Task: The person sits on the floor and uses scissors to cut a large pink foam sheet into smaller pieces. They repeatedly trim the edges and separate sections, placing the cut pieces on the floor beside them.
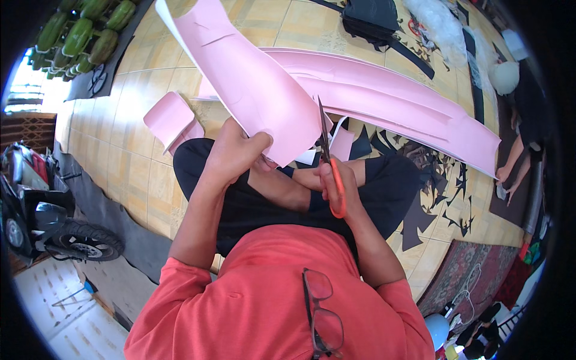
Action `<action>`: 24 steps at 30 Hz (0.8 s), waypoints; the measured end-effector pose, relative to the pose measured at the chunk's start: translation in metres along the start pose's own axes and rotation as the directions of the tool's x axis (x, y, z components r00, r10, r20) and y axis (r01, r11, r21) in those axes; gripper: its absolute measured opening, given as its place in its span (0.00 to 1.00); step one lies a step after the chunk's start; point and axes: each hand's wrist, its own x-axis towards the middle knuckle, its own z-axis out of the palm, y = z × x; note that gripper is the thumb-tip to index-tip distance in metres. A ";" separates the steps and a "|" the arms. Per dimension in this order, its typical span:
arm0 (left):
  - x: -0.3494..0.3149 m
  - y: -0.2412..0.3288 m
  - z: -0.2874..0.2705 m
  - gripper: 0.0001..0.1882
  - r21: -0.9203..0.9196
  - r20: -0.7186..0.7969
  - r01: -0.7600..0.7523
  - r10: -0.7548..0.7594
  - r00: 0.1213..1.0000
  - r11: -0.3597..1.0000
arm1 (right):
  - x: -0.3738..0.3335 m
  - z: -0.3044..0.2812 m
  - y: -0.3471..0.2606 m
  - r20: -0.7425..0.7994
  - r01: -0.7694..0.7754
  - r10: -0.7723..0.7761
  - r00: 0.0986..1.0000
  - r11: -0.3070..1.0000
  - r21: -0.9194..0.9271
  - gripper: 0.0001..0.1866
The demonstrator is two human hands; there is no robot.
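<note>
My left hand (236, 153) grips the near end of a curved pink sheet (258, 78), thumb on top and fingers hidden beneath. The sheet rises away from me toward the upper left and has a pale edge. In my right hand (333, 183) are scissors (337, 198) with orange handles and dark blades pointing away from me. The blades stand upright beside the sheet's right edge; whether they touch it I cannot tell. Behind the held sheet lies a long pink sheet (384, 96) across the floor. A smaller pink piece (170, 117) rests at the left.
Black offcuts (429, 174) litter the tiles at my right. A black bag (369, 21) lies at the far side, near clear plastic (441, 30). Another person's hands (510, 171) work on a dark mat at right. A motorcycle (54, 222) and green cylinders (78, 39) stand left.
</note>
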 end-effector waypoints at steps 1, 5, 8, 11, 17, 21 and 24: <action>0.001 0.000 -0.003 0.17 0.005 -0.003 -0.004 0.004 1.000 1.000 | -0.003 -0.004 -0.003 0.040 -0.063 0.063 0.997 0.998 -0.024 0.20; 0.004 0.006 -0.012 0.16 0.043 0.046 0.087 -0.089 0.995 0.995 | -0.008 -0.010 -0.002 0.080 -0.099 0.104 0.991 0.993 -0.066 0.19; 0.001 -0.001 -0.010 0.16 0.090 0.060 0.085 -0.091 0.994 0.992 | -0.009 -0.006 -0.002 0.053 -0.128 0.130 0.990 0.991 -0.033 0.19; -0.003 -0.003 -0.006 0.16 0.109 0.126 0.096 -0.110 0.986 0.989 | -0.004 0.000 0.016 0.003 0.022 -0.022 1.000 0.999 -0.041 0.20; 0.001 -0.004 -0.013 0.20 0.053 0.136 0.125 -0.131 0.982 0.991 | -0.013 -0.004 0.009 0.067 -0.074 0.077 0.995 0.996 -0.048 0.19; -0.001 -0.010 -0.014 0.20 0.094 0.169 0.168 -0.182 0.969 0.981 | -0.010 -0.002 0.015 0.049 -0.097 0.098 0.994 0.995 -0.011 0.17; -0.006 -0.011 -0.012 0.21 0.090 0.176 0.179 -0.193 0.965 0.980 | -0.007 0.003 0.024 -0.013 0.072 -0.074 0.997 0.994 -0.078 0.20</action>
